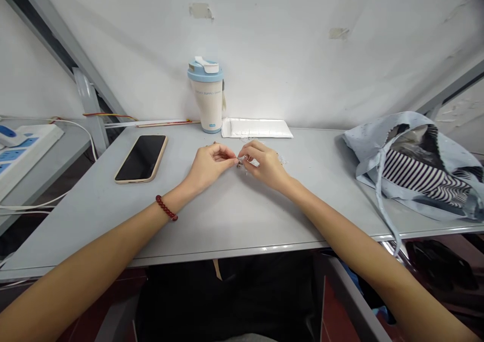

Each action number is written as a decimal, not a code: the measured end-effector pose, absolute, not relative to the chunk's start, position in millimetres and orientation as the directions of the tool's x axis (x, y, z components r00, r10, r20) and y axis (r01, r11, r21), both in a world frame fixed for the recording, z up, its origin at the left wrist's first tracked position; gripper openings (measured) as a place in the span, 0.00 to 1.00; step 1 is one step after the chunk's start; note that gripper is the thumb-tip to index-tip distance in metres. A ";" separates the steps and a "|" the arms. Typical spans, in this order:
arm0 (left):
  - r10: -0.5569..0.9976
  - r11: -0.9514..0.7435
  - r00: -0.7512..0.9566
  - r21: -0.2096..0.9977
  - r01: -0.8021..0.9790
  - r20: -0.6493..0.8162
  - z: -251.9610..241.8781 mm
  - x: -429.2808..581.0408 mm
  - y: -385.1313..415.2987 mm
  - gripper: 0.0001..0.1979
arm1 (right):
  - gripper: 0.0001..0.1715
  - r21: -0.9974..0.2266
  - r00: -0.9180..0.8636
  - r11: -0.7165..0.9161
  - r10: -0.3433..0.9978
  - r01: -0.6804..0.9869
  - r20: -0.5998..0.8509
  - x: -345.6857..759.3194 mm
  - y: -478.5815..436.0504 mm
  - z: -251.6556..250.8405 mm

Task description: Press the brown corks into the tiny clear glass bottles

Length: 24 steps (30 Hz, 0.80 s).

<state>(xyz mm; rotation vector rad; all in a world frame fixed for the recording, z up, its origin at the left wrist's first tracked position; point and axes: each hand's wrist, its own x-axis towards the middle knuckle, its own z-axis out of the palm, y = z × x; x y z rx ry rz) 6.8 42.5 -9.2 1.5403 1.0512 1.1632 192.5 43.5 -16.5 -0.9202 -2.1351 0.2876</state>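
A: What stands at the back of the desk (227, 221)?

B: A cream tumbler (206, 100), upright, with a light-blue lid and white flap, near the white wall (272, 55), which bears torn tape patches (201, 10).

A: And at the left?

B: A phone (141, 158), lying flat, screen dark, in a beige case. Beyond the desk's left edge, a white power strip (38, 143) with blue socket panels; white cables (86, 131) run beside it.

A: And at the right?

B: A pale-blue fabric bag (365, 138), slumped and open, black-and-white striped cloth (416, 178) showing at its mouth; its strap (381, 196) hangs over the desk's front edge.
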 end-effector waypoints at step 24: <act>0.840 -0.359 0.517 0.884 0.301 0.165 -12.1 4.6 39.5 0.16 | 0.08 -0.613 -0.309 0.667 0.743 0.423 0.594 183.0 35.3 -14.9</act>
